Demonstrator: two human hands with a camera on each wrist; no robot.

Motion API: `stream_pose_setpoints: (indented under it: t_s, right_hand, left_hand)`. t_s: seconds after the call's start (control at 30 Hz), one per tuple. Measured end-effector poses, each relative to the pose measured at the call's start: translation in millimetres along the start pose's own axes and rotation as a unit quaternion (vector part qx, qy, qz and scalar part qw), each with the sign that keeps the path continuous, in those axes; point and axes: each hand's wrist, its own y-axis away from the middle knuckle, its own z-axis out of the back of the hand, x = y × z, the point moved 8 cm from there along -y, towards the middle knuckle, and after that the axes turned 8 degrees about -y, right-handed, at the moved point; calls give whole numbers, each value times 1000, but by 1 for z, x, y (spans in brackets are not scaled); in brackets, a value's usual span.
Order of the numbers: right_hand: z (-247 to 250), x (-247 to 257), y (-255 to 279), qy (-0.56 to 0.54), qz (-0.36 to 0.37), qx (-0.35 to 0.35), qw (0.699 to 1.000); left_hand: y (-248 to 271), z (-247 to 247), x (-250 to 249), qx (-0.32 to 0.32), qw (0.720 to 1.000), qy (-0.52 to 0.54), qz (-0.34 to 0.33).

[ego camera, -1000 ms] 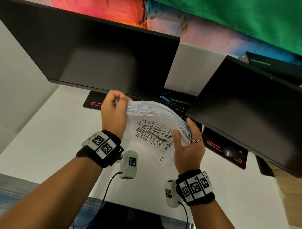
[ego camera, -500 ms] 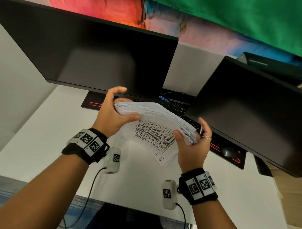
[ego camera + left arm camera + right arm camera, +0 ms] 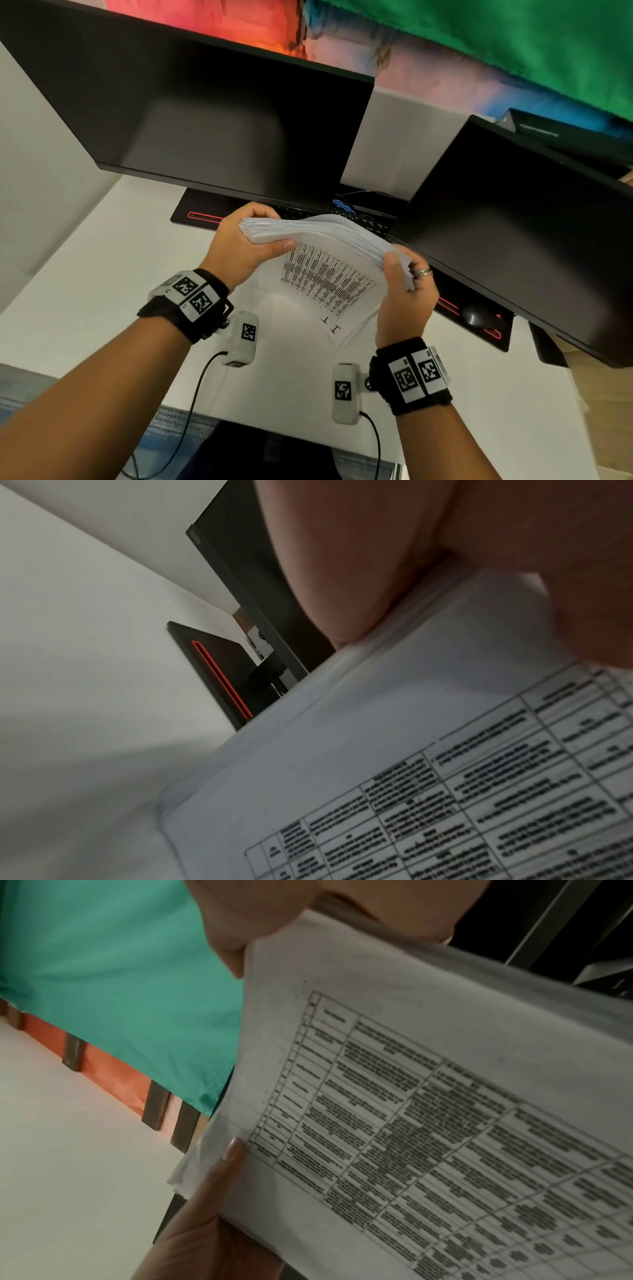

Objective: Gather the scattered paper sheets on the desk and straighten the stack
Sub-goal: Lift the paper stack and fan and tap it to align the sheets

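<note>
A thick stack of white paper sheets (image 3: 329, 270) with printed tables stands on edge above the white desk (image 3: 102, 274), its top edge bowed and its sheets slightly fanned. My left hand (image 3: 250, 240) grips the stack's left end, thumb on the near face and fingers behind. My right hand (image 3: 404, 277), wearing a ring, grips the right end the same way. The left wrist view shows the stack (image 3: 377, 750) close up under the left hand (image 3: 359, 561). The right wrist view shows the printed sheet (image 3: 411, 1096) with the right thumb (image 3: 226, 1161) pressed on its edge.
Two dark monitors (image 3: 205, 113) (image 3: 513, 219) stand close behind the stack. Under them lie a black keyboard (image 3: 359, 219), a black mat with red lines (image 3: 205, 212) and a mouse (image 3: 476, 315). Bare desk lies to the left and in front.
Both hands lifted a little and drew apart along the stack. The left hand shifted from covering the top corner to clasping the left end, and the sheets sit more even.
</note>
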Motion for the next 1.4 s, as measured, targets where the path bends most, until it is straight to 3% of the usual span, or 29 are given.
stream_pose_setpoints:
  t_s: [0.27,0.4,0.57,0.67,0.73,0.83,0.93,1.03,1.13,1.27,1.4]
  right_hand:
    - [7,12,1,5,37,-71,997]
    - [6,25,2,54,46,2,997]
    - [25,-7,-4,119,-32,40,992]
    - [41,-40,6,218,-95,-7,971]
    - [42,-69,19,154,-188,-28,970]
    - [18,-100,29,-35,-302,5,953]
    - [-14,-84,10,-206,-277,43,938]
    - [-22,-58,-10,-225,-216,58,948]
    - [-28,-52,-17,-245,-199,113,942]
    - [-39,-87,-11,-294,-289,138,901]
    - [-34,-130,33,-221,-441,141,859]
  left_hand:
    - [3,-5,2,1,999,-35,15]
    - [3,-4,-4,-21,999,-44,17]
    - [4,15,-46,-65,997,-36,-36]
    - [3,38,-68,-103,993,29,-39]
    - [2,50,-80,-141,985,88,-46]
    - [-3,49,-93,-149,967,195,-70]
    - [-11,38,-87,-116,944,306,-51]
    - [-10,30,-67,-83,918,388,25]
    - [-3,22,-52,-44,907,412,79]
    - [7,10,-42,-7,903,406,140]
    - [21,11,-5,-12,887,421,191]
